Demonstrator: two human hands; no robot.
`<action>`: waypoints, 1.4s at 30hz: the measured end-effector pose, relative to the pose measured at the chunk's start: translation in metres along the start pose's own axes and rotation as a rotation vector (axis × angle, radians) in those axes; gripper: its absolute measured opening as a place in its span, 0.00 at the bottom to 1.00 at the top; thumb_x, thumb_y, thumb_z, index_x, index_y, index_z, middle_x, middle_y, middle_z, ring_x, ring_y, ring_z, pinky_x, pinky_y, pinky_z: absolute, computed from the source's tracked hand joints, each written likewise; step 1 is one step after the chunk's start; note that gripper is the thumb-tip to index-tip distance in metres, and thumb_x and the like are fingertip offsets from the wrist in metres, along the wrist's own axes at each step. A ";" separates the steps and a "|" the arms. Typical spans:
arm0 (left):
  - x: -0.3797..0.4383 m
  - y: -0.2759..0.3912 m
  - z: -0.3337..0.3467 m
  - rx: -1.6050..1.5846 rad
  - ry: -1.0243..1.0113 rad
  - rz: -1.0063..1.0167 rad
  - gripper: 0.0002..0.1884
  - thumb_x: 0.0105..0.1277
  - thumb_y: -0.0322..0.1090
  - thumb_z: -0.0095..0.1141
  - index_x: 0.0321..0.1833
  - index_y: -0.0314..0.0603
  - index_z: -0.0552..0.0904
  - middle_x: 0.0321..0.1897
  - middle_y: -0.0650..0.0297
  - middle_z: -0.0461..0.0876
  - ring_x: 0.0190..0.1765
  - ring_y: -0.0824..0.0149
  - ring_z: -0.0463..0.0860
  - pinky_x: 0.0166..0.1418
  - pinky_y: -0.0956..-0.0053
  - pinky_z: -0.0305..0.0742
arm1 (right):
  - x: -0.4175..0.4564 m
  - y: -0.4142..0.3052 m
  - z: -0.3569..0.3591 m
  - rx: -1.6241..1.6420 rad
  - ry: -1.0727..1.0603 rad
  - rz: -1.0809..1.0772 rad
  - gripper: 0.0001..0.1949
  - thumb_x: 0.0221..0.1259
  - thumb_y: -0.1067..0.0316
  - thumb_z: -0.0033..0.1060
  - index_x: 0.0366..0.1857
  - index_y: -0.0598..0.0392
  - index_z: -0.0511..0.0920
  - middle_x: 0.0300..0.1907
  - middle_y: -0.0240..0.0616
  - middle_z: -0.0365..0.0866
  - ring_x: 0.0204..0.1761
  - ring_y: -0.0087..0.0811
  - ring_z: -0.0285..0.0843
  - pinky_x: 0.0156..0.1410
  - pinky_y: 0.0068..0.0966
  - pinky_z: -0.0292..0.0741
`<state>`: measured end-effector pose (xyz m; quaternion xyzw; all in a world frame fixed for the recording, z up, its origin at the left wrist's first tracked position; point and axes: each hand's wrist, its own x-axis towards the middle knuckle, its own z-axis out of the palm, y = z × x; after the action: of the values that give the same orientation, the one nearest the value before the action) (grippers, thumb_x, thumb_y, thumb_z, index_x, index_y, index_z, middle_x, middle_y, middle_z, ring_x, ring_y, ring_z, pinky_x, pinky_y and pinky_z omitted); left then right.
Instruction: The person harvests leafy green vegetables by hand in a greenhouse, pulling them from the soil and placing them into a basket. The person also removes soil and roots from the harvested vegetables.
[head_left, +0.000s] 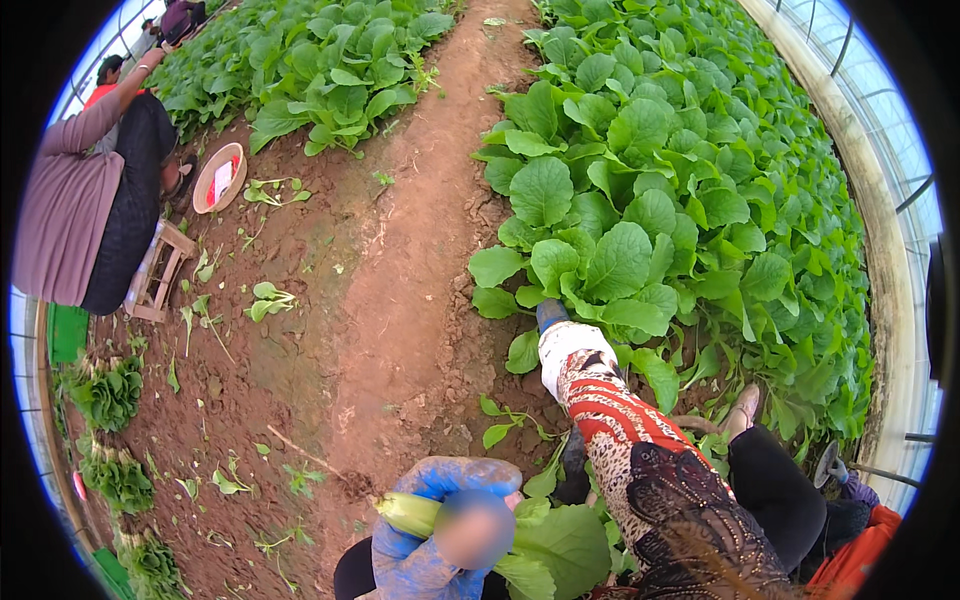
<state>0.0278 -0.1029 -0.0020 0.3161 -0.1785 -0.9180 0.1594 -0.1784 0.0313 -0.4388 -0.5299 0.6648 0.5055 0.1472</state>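
Observation:
My left hand (409, 551), in a muddy blue glove, is closed around a leafy green vegetable (566, 551) at the bottom of the view. The pale stem end sticks out to the left of the fist and the broad leaves hang to the right. Part of this hand is blurred. My right hand (553, 313), also blue-gloved, reaches in under the outer leaves of a standing leafy green plant (592, 262) at the bed's edge. Leaves cover its fingers, so their grip is hidden. A patterned sleeve with a white cuff covers that arm.
A bare soil path (427, 202) runs between two planted beds. At left, a co-worker (75, 202) sits by a wooden stool (161, 270) and a round basket (220, 178). Bundled greens (109, 394) line the left side; a plastic greenhouse wall (892, 112) bounds the right. Another person (855, 540) is at lower right.

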 end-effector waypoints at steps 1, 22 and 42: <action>0.000 0.000 0.000 0.001 -0.003 0.001 0.13 0.65 0.30 0.52 0.49 0.30 0.76 0.16 0.72 0.63 0.19 0.75 0.62 0.46 0.66 0.69 | 0.000 -0.001 -0.001 0.006 -0.005 -0.001 0.17 0.64 0.64 0.47 0.53 0.55 0.80 0.52 0.41 0.81 0.62 0.45 0.72 0.76 0.43 0.47; -0.005 0.008 -0.009 0.368 -0.052 0.314 0.17 0.59 0.34 0.56 0.48 0.32 0.78 0.20 0.70 0.68 0.17 0.78 0.61 0.27 0.80 0.59 | -0.174 0.176 -0.171 0.630 0.375 0.071 0.15 0.60 0.61 0.55 0.47 0.55 0.80 0.42 0.44 0.85 0.49 0.42 0.82 0.64 0.40 0.66; 0.015 -0.238 0.011 1.341 -0.835 0.063 0.29 0.51 0.44 0.71 0.53 0.34 0.80 0.42 0.55 0.85 0.42 0.62 0.84 0.51 0.69 0.77 | -0.437 0.096 0.012 3.314 1.266 -0.120 0.19 0.64 0.65 0.59 0.57 0.59 0.74 0.50 0.41 0.80 0.48 0.32 0.81 0.53 0.32 0.80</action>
<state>-0.0332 0.1038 -0.1040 -0.0311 -0.7478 -0.6524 -0.1192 -0.0912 0.2773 -0.0748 -0.0433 -0.3616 0.9001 -0.2393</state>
